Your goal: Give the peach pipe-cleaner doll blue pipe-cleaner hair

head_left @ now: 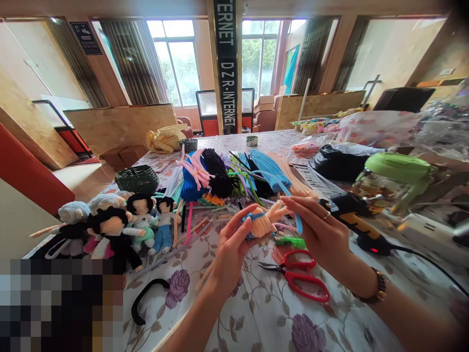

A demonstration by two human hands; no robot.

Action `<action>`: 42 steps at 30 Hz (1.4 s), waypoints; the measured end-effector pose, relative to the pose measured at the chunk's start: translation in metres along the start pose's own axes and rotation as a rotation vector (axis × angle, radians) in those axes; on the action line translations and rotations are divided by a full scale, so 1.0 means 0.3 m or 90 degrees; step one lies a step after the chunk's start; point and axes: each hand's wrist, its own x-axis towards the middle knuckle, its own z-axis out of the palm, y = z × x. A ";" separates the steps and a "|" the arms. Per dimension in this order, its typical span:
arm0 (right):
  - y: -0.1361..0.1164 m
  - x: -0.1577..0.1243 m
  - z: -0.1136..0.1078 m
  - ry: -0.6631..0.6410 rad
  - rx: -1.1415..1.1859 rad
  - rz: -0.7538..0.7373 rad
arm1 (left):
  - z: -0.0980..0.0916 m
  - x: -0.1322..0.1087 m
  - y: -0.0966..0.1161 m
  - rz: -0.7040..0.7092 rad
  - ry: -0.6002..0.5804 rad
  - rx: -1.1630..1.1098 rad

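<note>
My left hand [234,244] is closed around a small unfinished doll [259,224] of peach pipe cleaners, with some blue wound at its left side. Peach stems twist out of the doll toward my right hand [324,234]. That hand's fingers are pinched together at a light blue pipe cleaner [299,224], which slants down past the fingertips, close to the peach stems. Below the hands, red-handled scissors [306,283] lie on the flowered tablecloth, blades slightly apart. A green lighter-like object [290,242] sits just above them, partly behind my right hand.
Several finished dolls [112,227] sit at the left beside a dark woven basket [137,179]. Bundles of coloured pipe cleaners [269,171] lie beyond my hands. At the right are a corded glue gun [361,220] and a green-lidded jar [397,168]. A black curved strip [137,300] lies front left.
</note>
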 end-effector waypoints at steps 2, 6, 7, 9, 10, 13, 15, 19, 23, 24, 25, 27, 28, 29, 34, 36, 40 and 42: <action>-0.006 0.001 0.000 -0.013 -0.002 -0.010 | -0.001 0.000 0.002 -0.011 -0.013 0.003; -0.011 0.009 0.002 -0.069 0.003 -0.011 | -0.002 0.001 0.006 -0.041 -0.026 -0.002; -0.010 0.010 0.002 -0.080 0.006 -0.013 | -0.001 0.002 0.007 -0.047 -0.027 -0.009; -0.005 0.008 0.003 -0.100 0.013 -0.010 | 0.000 0.002 0.008 -0.059 -0.032 -0.023; -0.001 0.005 0.004 -0.111 0.016 -0.005 | 0.000 0.002 0.009 -0.065 -0.035 -0.028; 0.008 -0.004 0.005 -0.134 0.037 0.006 | 0.003 0.001 0.011 -0.080 -0.034 -0.035; 0.011 -0.008 0.005 -0.132 0.057 0.005 | 0.004 0.000 0.012 -0.085 -0.028 -0.039; 0.008 -0.010 0.005 -0.119 0.089 0.021 | 0.002 0.002 0.008 -0.088 -0.015 -0.046; 0.003 -0.009 0.001 -0.113 0.093 0.039 | -0.005 0.004 0.000 -0.088 -0.031 -0.059; 0.003 -0.009 0.000 -0.109 0.092 0.038 | -0.006 0.004 0.000 -0.088 -0.037 -0.064; 0.004 -0.008 -0.001 -0.106 0.091 0.036 | -0.007 0.004 -0.001 -0.087 -0.041 -0.068; 0.005 -0.006 -0.002 -0.098 0.088 0.027 | -0.007 0.003 0.001 -0.088 -0.048 -0.073; 0.005 -0.005 -0.001 -0.094 0.088 0.023 | -0.007 0.002 0.002 -0.088 -0.051 -0.073; 0.005 -0.004 0.000 -0.090 0.087 0.021 | -0.006 0.001 0.004 -0.087 -0.053 -0.073; -0.013 0.006 0.002 -0.072 0.112 0.044 | 0.003 -0.004 0.010 -0.058 -0.034 -0.049; -0.024 0.012 0.000 -0.073 0.135 0.048 | 0.004 -0.008 0.010 -0.031 -0.027 -0.025; -0.041 0.025 -0.004 -0.064 0.173 0.061 | -0.001 -0.019 0.007 0.011 -0.050 0.031; -0.045 0.031 -0.005 -0.056 0.183 0.066 | -0.003 -0.022 0.004 0.017 -0.065 0.047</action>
